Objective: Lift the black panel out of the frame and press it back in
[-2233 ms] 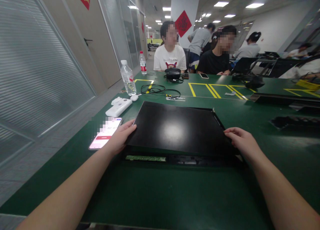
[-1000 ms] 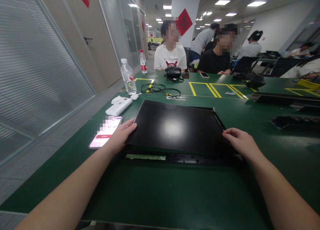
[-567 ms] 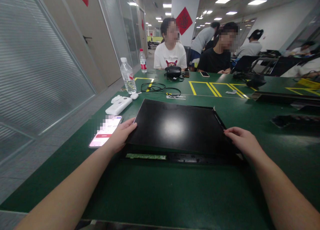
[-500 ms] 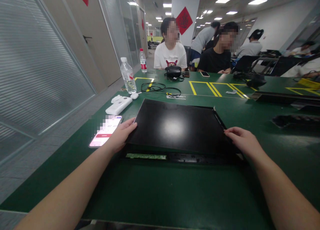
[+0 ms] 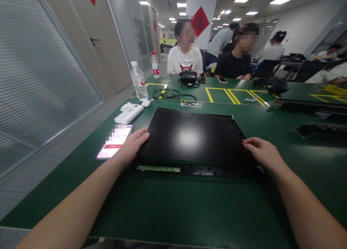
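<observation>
A black, glossy screen panel (image 5: pixel 187 135) lies slightly askew over a black frame (image 5: pixel 214 170) on the green table. A green circuit board strip (image 5: pixel 158 168) shows in the frame's near edge. My left hand (image 5: pixel 134 144) grips the panel's left edge, its thumb on top and its fingers partly hidden. At the right side, my right hand (image 5: pixel 261 149) is closed in a pinch at the panel and frame edge. Exactly which edge sits between its fingertips I cannot tell. The frame's far right corner sticks out past the panel.
Left of the panel lie a lit phone (image 5: pixel 115 142) and a white device (image 5: pixel 129 114). Behind stand a water bottle (image 5: pixel 139 82), a black cable (image 5: pixel 173 95) and a black headset (image 5: pixel 188 77). Dark strips (image 5: pixel 311 106) lie at right. Several people sit or stand beyond the table (image 5: pixel 173 213).
Both hands stay on the panel, which hardly moves. My right hand shifted very slightly along the right edge. The view has tilted a little.
</observation>
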Available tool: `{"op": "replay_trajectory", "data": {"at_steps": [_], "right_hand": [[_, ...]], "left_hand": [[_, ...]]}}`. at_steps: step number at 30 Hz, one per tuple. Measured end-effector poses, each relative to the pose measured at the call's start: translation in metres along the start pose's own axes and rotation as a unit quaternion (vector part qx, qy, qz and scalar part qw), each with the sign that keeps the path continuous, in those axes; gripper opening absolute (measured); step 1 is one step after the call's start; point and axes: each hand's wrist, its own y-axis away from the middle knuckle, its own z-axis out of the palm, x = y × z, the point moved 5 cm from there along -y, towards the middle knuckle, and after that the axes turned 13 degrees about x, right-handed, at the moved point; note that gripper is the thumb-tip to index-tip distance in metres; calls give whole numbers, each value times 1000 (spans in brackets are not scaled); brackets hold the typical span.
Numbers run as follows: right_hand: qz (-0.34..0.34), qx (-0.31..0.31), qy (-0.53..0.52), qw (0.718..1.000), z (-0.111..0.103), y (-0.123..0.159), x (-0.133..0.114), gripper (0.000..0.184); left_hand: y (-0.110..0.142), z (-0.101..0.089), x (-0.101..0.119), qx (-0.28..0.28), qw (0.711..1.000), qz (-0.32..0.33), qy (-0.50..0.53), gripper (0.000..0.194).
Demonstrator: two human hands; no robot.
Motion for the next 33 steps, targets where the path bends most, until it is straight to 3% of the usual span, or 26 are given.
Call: {"op": "replay_trajectory", "data": {"at_steps": [6,16,33], "right_hand": [[28,-15,-19,999,1,-3,5,27],[105,-18,-143,984,-2,0,2,26],[130,-20,-149,980,-1,-1,9,31]], "left_hand": [[0,1,0,2,1000,-5,7,48],[-1,0,-1,4,1000,-14,10,49],[-2,-1,-2,6,999,-25,26,44]]}}
